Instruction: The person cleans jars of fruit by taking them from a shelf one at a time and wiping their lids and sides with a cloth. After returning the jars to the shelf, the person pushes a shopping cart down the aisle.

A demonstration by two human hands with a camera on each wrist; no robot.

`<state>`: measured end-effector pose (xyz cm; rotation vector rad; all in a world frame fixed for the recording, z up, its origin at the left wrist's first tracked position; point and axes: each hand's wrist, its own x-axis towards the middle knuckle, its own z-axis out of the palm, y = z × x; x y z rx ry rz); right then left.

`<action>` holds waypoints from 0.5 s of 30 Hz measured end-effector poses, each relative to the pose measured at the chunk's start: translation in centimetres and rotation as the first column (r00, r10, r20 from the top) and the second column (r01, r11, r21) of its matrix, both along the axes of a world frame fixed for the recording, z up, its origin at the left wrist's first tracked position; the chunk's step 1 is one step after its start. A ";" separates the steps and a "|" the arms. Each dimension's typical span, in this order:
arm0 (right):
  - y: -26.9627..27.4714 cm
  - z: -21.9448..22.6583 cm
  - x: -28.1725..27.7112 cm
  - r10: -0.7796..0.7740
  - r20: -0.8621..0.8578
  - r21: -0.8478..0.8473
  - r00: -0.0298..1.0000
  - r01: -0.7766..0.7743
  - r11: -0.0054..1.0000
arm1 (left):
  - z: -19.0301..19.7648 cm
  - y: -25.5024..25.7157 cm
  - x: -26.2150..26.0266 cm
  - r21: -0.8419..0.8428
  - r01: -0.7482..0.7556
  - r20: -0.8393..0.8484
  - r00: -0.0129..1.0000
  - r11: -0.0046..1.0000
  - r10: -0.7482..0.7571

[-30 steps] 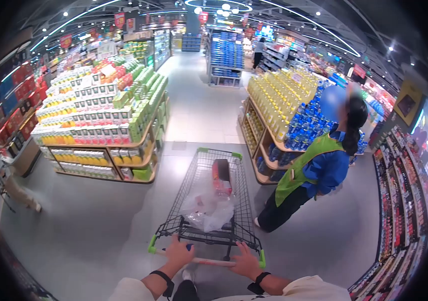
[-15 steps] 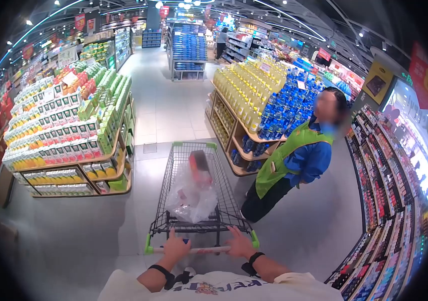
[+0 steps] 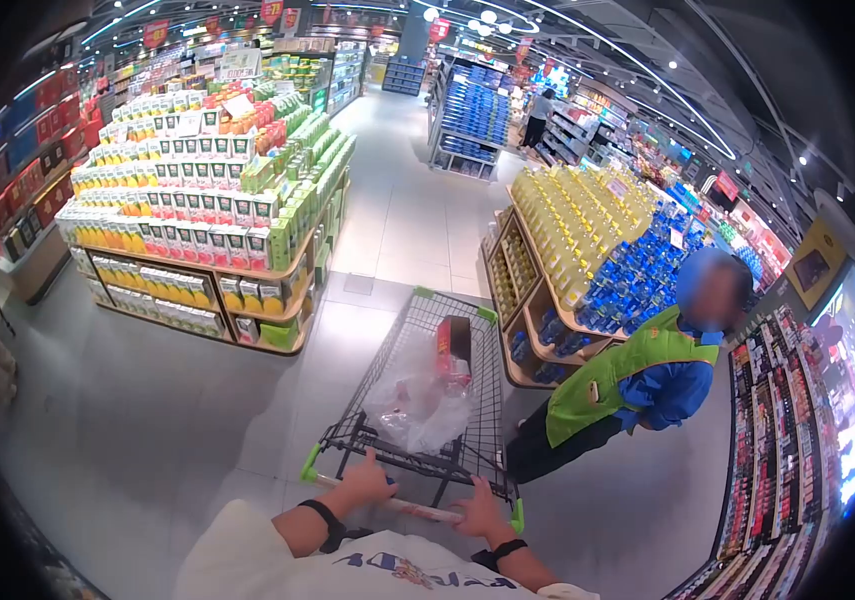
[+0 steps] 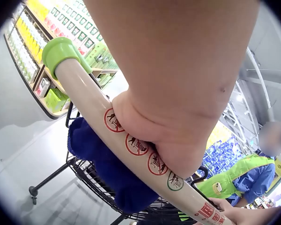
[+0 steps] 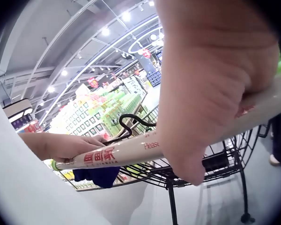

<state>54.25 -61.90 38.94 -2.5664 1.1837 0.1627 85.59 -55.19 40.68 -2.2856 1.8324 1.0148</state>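
Note:
A wire shopping cart [image 3: 365, 395] with green corner caps stands in front of me. My left hand [image 3: 365, 482] grips the left part of its pale handle [image 3: 417, 508], with the heel of the palm over the printed signs in the left wrist view. Dark blue cloth [image 4: 103, 164] hangs beside the handle at that hand. Further right, my right hand [image 3: 482, 510] holds the handle near the green end, its thumb side wrapping down over the bar in the right wrist view. Inside the cart lie a clear plastic bag [image 3: 422, 415] and a red and dark box [image 3: 454, 345].
A person in a green apron [image 3: 612, 385] stands close at the cart's right side. Stacked cartons [image 3: 187, 225] fill a display at left, and yellow and blue bottles [image 3: 577, 240] one at right. Between them a tiled aisle [image 3: 402, 220] runs ahead. Shelves [image 3: 777, 430] line the far right.
The head view swung right, then back left, and is now tilted. The cart sits closer to the bottle display and the aproned person, whose head has turned. Both hands stay on the handle.

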 end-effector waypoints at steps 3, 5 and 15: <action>-0.3 -1.6 -0.7 0.017 0.147 -0.008 0.989 -0.016 1.000 | 0.6 0.0 0.0 0.008 -0.016 -0.039 0.999 1.000 0.016; -0.4 -1.7 -0.6 0.014 0.177 -0.014 0.984 -0.012 1.000 | 0.3 0.0 0.2 -0.033 -0.008 -0.026 1.000 0.999 0.007; -1.9 -1.6 -1.0 0.054 0.187 -0.004 0.981 -0.054 0.999 | -1.4 -0.2 0.8 -0.100 -0.032 -0.110 0.994 0.994 0.021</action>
